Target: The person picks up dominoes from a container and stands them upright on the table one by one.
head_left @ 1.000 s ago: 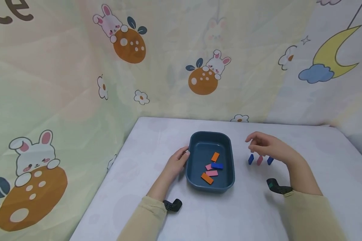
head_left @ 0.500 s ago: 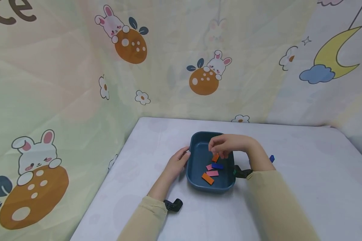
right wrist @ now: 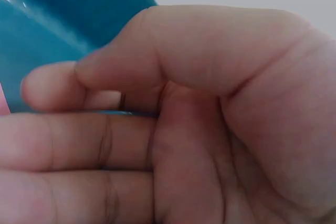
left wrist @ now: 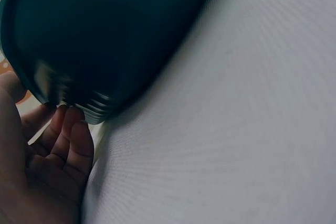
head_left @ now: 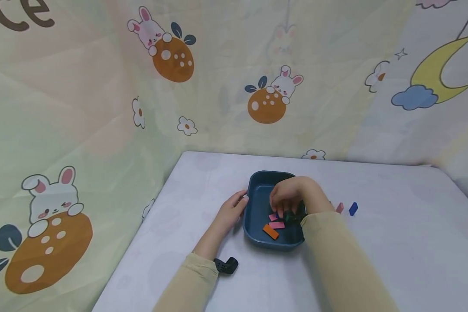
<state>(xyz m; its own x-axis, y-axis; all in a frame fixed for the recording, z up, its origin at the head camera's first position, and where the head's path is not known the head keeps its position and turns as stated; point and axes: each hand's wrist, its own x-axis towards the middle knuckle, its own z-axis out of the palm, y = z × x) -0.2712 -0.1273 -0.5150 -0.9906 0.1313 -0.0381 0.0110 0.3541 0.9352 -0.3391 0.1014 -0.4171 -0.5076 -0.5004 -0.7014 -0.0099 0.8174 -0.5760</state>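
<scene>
In the head view a dark blue-green tray (head_left: 259, 195) lies on the white table. It holds an orange block (head_left: 271, 231) and two pink ones, the nearer pink block (head_left: 276, 225) lying flat. A bit of a blue block shows under the fingertips. My left hand (head_left: 231, 210) rests its fingers against the tray's left wall; the left wrist view shows those fingertips touching the tray (left wrist: 113, 30). Reaching down into the tray, my right hand (head_left: 288, 195) has its fingers over the blocks. The right wrist view shows no block in that hand (right wrist: 194, 108); its fingertips are partly hidden.
Right of the tray, a pink block (head_left: 339, 208) and a blue block (head_left: 353, 209) stand on the white table (head_left: 405, 242). The right forearm hides part of that area. A patterned cloth (head_left: 218, 86) hangs behind the table.
My right hand has moved left from above the standing blocks, over the tray and down into it. It now covers the far orange block. The left hand stays at the tray.
</scene>
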